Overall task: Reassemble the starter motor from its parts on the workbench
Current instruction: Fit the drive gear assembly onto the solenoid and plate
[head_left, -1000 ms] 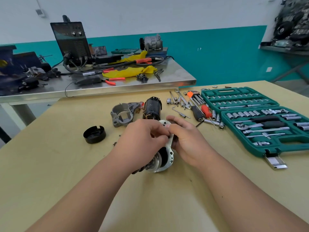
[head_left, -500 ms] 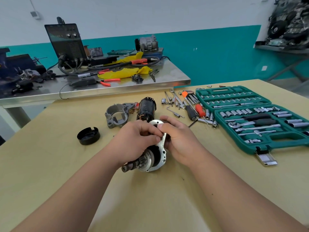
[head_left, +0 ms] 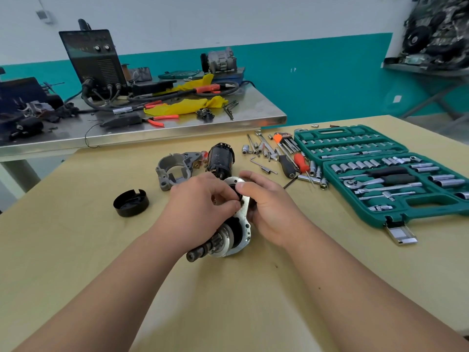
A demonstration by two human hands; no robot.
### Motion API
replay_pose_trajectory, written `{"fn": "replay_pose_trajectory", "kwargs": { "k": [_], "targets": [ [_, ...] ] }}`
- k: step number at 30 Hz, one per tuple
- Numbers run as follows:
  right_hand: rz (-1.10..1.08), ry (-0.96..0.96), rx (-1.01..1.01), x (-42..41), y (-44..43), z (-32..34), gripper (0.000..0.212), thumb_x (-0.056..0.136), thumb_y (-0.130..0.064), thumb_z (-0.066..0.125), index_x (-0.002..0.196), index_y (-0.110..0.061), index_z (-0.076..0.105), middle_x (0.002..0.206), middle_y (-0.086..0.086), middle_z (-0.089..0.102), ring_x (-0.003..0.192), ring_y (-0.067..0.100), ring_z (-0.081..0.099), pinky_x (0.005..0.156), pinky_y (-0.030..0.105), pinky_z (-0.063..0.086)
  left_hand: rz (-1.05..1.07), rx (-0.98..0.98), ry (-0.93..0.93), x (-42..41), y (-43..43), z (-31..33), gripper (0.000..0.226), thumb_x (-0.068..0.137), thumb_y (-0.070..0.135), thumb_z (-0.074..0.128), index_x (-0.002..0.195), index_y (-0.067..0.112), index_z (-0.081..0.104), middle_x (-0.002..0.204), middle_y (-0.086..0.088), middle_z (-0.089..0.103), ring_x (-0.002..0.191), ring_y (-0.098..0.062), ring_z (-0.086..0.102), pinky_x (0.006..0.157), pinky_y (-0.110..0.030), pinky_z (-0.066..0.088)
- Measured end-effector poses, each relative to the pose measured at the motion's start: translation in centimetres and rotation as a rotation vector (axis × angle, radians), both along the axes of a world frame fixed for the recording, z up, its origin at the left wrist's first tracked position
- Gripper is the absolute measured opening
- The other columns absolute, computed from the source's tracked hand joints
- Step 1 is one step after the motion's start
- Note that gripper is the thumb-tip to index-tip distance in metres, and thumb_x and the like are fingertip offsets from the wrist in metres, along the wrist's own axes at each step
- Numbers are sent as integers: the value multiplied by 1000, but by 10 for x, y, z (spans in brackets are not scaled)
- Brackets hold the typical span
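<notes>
Starter motor (head_left: 229, 241) on the workbench (head_left: 83, 250), left hand (head_left: 200, 203) and right hand (head_left: 270, 208) pinching its plate from either side

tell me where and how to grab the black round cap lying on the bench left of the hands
Take the black cap by its side wall, coming straight down from above, fingers across its width. It sits open side up on the workbench, so the low round wall stands free all round with nothing against it. Skip the notch in the far rim.
</notes>
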State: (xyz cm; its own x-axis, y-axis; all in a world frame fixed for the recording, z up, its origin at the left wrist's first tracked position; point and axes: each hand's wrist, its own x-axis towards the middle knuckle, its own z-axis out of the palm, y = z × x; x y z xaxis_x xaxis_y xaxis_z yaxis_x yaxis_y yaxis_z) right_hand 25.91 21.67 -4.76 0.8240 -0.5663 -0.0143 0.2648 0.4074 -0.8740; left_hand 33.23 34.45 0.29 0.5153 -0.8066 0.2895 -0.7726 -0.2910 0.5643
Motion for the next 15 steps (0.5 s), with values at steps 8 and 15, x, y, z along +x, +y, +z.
{"fn": "replay_pose_trajectory", "kwargs": {
  "k": [8,15],
  "targets": [
    [-17,22,-17,1,-1,-2,28,91,-4,61,117,-15,60,105,10,69,81,18,68,73,34,54,-31,17,44,3,-3,0,11,84,28,73,75,34,73,85,7,60,79,-1,55,89,-38,45],
    [-12,17,-5,2,-2,-2,29,90,-3,62,116,-15,60,97,7,71,79,18,68,71,31,54,60,32,-124,-1,-7,0,21,84,34,70,64,35,62,75,13,58,76,2,52,92,-37,40]
  ]
}}
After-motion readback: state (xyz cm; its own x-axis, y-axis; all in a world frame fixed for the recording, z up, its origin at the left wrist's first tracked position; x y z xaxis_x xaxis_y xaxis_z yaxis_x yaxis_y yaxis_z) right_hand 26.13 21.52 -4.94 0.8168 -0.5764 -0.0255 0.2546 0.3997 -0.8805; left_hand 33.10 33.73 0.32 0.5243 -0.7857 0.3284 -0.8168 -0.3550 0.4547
